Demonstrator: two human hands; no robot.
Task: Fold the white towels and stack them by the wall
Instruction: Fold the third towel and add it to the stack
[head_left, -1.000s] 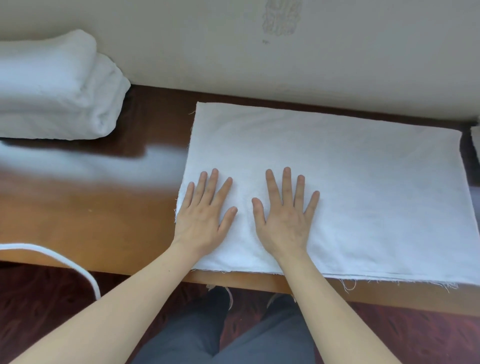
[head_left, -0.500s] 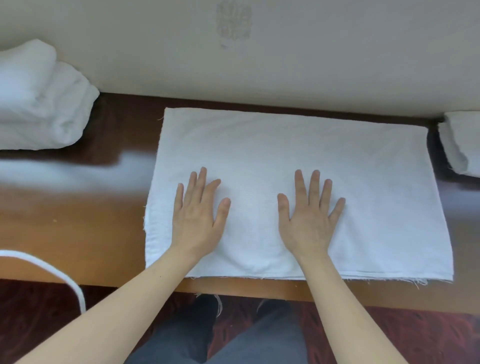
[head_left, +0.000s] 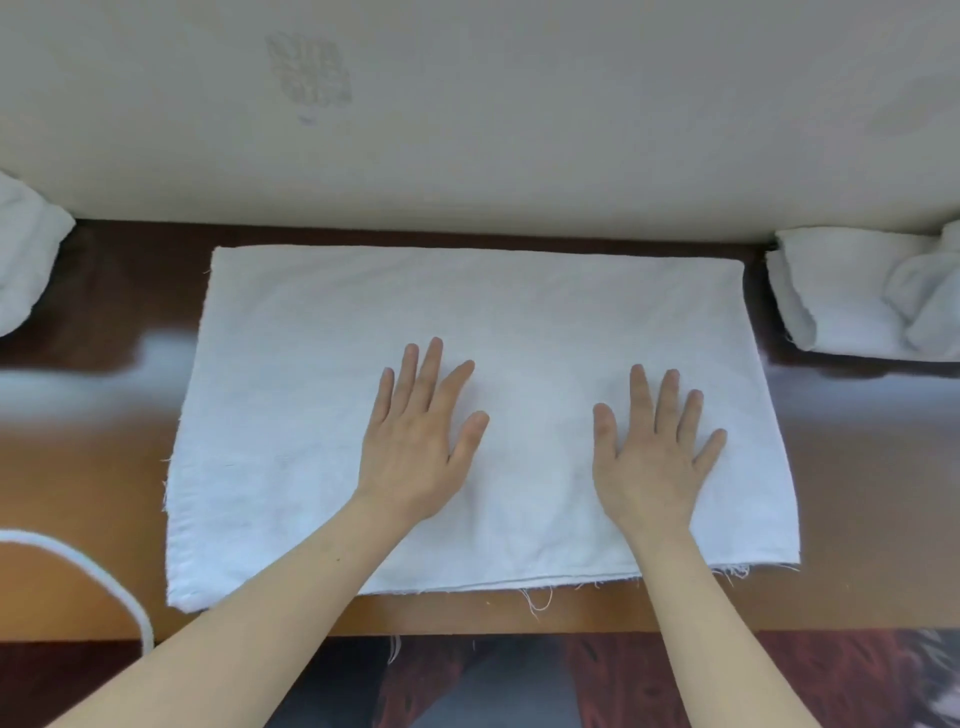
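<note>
A white spread towel (head_left: 467, 312) lay flat on the brown wooden tabletop (head_left: 93, 467), long sides running left to right, its far edge close to the foot of the cream wall (head_left: 519, 145). Its near edge was frayed, with loose threads trailing toward the tabletop's front edge, and a second layer seemed to show along that edge.

The left hand (head_left: 415, 447) rested palm down near the middle of the spread towel, fingers straight and slightly fanned, thumb out to the side, gripping nothing. The right hand (head_left: 649, 462) lay palm down on the spread towel's right half, fingers straight and a little apart, likewise holding nothing. Bare cloth showed between the two hands, and both forearms crossed the spread towel's near edge.

Well to the left of the spread towel, a left pile (head_left: 26, 260) of white towels sat against the wall, cut off by the picture's edge. Just beside the spread towel's far right corner, a right pile (head_left: 857, 296) of white towels sat against the wall, rumpled on its right side. Left of the spread towel's near left corner, a white cord (head_left: 104, 577) curved over the tabletop and off its front edge. Nearer than the spread towel, past the tabletop, were grey trouser legs (head_left: 493, 691) and a reddish-brown patterned floor (head_left: 779, 675)
</note>
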